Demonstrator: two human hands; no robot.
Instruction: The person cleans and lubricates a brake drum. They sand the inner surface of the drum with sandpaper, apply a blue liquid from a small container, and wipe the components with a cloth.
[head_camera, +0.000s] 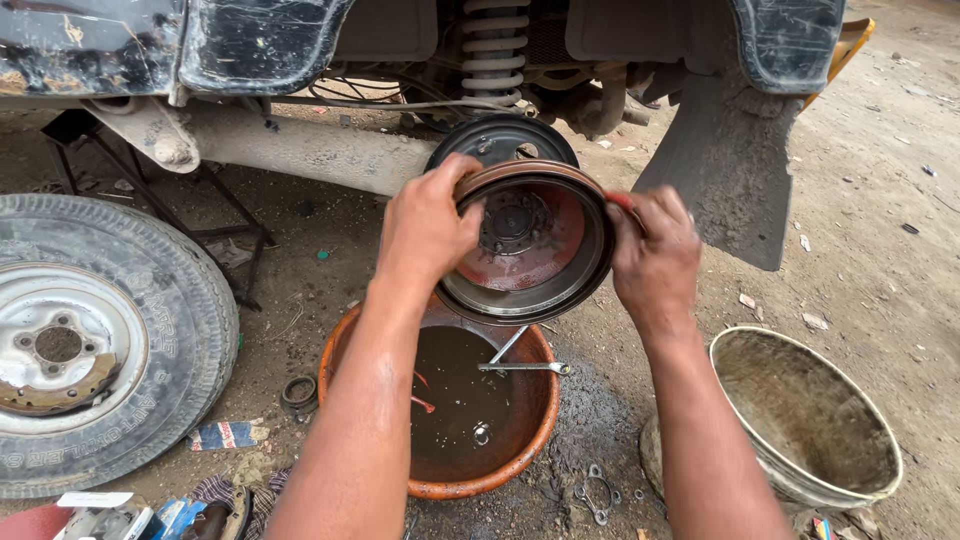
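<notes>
- Scraps at the bottom edge: a white flat label-like card (94, 498) and a red, white and blue striped wrapper (228, 435) lay on the dirt beside the tyre (160, 300).
- Orange basin (345, 340) of dark oily liquid sat below the hands, a wrench (523, 367) propped in it; a grey metal bowl (870, 420) stood just to its right.
- Left hand (425, 225) clasped the left rim of the brake drum (545, 270), fingers curled closed over the edge.
- Right hand (655, 255) gripped the right rim, closed on it.
- Drum was held up, open side to the camera, before the vehicle's hub plate (490, 140) and coil spring (493, 45).
</notes>
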